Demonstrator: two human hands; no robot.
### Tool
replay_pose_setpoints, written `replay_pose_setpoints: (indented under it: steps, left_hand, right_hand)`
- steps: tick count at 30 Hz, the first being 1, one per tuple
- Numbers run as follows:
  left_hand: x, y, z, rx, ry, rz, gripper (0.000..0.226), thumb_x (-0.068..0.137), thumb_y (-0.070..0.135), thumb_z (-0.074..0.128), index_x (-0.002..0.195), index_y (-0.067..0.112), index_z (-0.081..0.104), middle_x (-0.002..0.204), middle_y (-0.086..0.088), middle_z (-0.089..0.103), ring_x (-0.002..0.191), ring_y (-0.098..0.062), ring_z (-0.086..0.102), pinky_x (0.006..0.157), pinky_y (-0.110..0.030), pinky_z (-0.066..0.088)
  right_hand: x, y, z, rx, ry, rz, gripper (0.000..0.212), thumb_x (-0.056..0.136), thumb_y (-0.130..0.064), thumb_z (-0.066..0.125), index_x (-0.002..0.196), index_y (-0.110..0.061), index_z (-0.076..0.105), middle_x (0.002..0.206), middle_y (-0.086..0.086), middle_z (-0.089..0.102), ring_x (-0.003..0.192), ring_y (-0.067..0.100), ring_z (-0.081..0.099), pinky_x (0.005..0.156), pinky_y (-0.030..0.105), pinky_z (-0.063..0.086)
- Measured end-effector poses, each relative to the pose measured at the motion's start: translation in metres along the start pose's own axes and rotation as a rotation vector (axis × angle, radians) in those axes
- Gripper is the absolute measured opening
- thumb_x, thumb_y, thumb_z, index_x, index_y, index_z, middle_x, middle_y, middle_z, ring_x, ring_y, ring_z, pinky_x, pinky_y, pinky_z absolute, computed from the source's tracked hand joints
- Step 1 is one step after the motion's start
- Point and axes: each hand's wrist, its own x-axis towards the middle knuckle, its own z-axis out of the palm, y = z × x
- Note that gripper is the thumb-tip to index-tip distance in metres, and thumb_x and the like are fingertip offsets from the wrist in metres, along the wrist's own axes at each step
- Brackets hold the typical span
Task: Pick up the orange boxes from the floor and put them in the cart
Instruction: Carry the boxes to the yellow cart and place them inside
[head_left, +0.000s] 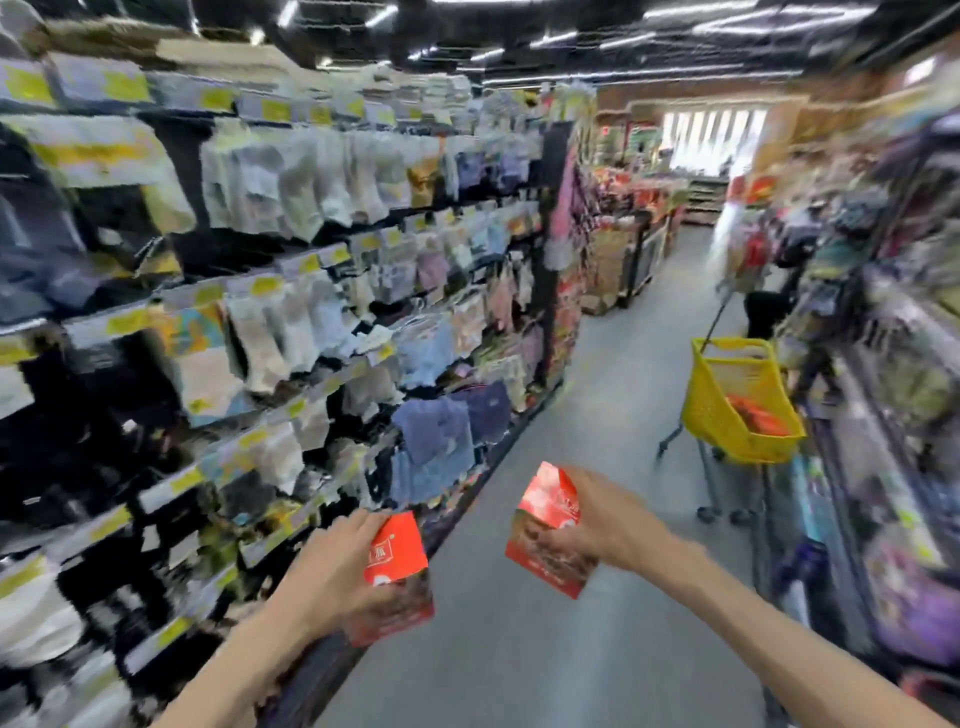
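Note:
My left hand (337, 566) is closed around an orange box (397, 558), held upright in front of me at the lower middle. My right hand (597, 525) grips a second orange box (545, 514) a little higher and to the right. Both boxes are in the air above the grey aisle floor. The yellow cart (727, 431) stands ahead on the right side of the aisle, beyond my right hand. Orange packaging (753, 415) lies inside its basket. The whole view is motion-blurred.
Shelves of hanging socks and garments (311, 260) run along the left. A stocked shelf unit (883, 364) lines the right, close behind the cart. The grey aisle floor (597, 415) stretches ahead toward more displays (623, 249).

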Motion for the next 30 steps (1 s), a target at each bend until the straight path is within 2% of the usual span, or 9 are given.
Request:
replay_pose_setpoints:
  steps: [3, 5, 10, 14, 18, 21, 24, 28, 30]
  left_hand:
    - [0.084, 0.022, 0.003, -0.031, -0.015, 0.125, 0.085, 0.066, 0.078, 0.061, 0.134, 0.03, 0.046, 0.114, 0.007, 0.058, 0.106, -0.019, 0.058, 0.084, -0.04, 0.048]
    - [0.141, 0.036, 0.007, -0.063, -0.024, 0.207, 0.082, 0.066, 0.077, 0.063, 0.133, 0.033, 0.046, 0.11, 0.011, 0.057, 0.103, -0.016, 0.058, 0.083, -0.036, 0.047]
    - [0.287, 0.063, 0.01, -0.078, -0.045, 0.385, 0.096, 0.063, 0.079, 0.059, 0.144, 0.032, 0.038, 0.119, 0.012, 0.054, 0.108, -0.014, 0.053, 0.087, -0.035, 0.044]
    - [0.406, 0.088, 0.008, -0.129, -0.056, 0.523, 0.095, 0.064, 0.078, 0.06, 0.144, 0.032, 0.037, 0.127, 0.012, 0.053, 0.112, -0.013, 0.053, 0.092, -0.036, 0.044]
    - [0.52, 0.119, 0.013, -0.11, -0.049, 0.664, 0.095, 0.064, 0.075, 0.063, 0.144, 0.027, 0.041, 0.129, 0.006, 0.056, 0.115, -0.018, 0.056, 0.094, -0.034, 0.044]
    - [0.599, 0.149, 0.023, -0.121, -0.066, 0.743, 0.097, 0.064, 0.075, 0.064, 0.145, 0.026, 0.04, 0.128, 0.006, 0.057, 0.115, -0.019, 0.056, 0.094, -0.037, 0.045]
    - [0.675, 0.179, 0.037, -0.163, -0.089, 0.788, 0.099, 0.062, 0.077, 0.064, 0.144, 0.027, 0.04, 0.125, 0.005, 0.056, 0.113, -0.018, 0.056, 0.094, -0.038, 0.046]
    - [0.777, 0.217, 0.064, -0.143, -0.113, 0.828, 0.1, 0.06, 0.079, 0.063, 0.143, 0.028, 0.04, 0.119, 0.004, 0.057, 0.109, -0.02, 0.057, 0.092, -0.041, 0.047]
    - [0.827, 0.237, 0.074, -0.12, -0.118, 0.848, 0.098, 0.063, 0.077, 0.065, 0.143, 0.027, 0.039, 0.12, 0.003, 0.057, 0.109, -0.022, 0.056, 0.093, -0.041, 0.047]
  right_hand:
    - [0.025, 0.049, -0.018, -0.024, 0.04, 0.091, 0.09, 0.058, -0.077, 0.058, 0.135, -0.035, 0.04, 0.125, -0.002, 0.059, 0.115, 0.025, 0.058, 0.088, 0.039, 0.049]
    - [0.044, 0.077, -0.03, -0.029, 0.076, 0.141, 0.091, 0.057, -0.077, 0.056, 0.135, -0.033, 0.041, 0.127, -0.002, 0.059, 0.117, 0.024, 0.057, 0.089, 0.042, 0.049]
    - [0.104, 0.133, -0.061, 0.0, 0.152, 0.279, 0.072, 0.06, -0.076, 0.06, 0.12, -0.039, 0.044, 0.11, -0.011, 0.062, 0.1, 0.016, 0.062, 0.081, 0.041, 0.052]
    - [0.157, 0.176, -0.086, -0.003, 0.198, 0.394, 0.065, 0.062, -0.071, 0.064, 0.116, -0.041, 0.043, 0.101, -0.015, 0.059, 0.089, 0.009, 0.059, 0.079, 0.04, 0.053]
    - [0.2, 0.219, -0.115, -0.012, 0.245, 0.491, 0.064, 0.067, -0.067, 0.068, 0.12, -0.041, 0.043, 0.101, -0.016, 0.059, 0.089, 0.009, 0.059, 0.077, 0.036, 0.052]
    - [0.232, 0.257, -0.128, -0.033, 0.284, 0.559, 0.056, 0.068, -0.067, 0.067, 0.112, -0.042, 0.044, 0.094, -0.016, 0.059, 0.084, 0.005, 0.059, 0.071, 0.03, 0.049]
    - [0.273, 0.307, -0.136, -0.02, 0.294, 0.632, 0.059, 0.064, -0.071, 0.066, 0.111, -0.044, 0.044, 0.093, -0.018, 0.061, 0.082, 0.002, 0.059, 0.073, 0.035, 0.052]
    - [0.334, 0.385, -0.144, -0.05, 0.278, 0.687, 0.063, 0.062, -0.075, 0.065, 0.112, -0.043, 0.044, 0.093, -0.017, 0.062, 0.079, 0.002, 0.06, 0.07, 0.033, 0.052]
    - [0.368, 0.424, -0.151, -0.036, 0.284, 0.711, 0.059, 0.062, -0.075, 0.064, 0.106, -0.043, 0.043, 0.088, -0.016, 0.061, 0.076, 0.003, 0.059, 0.069, 0.034, 0.053]
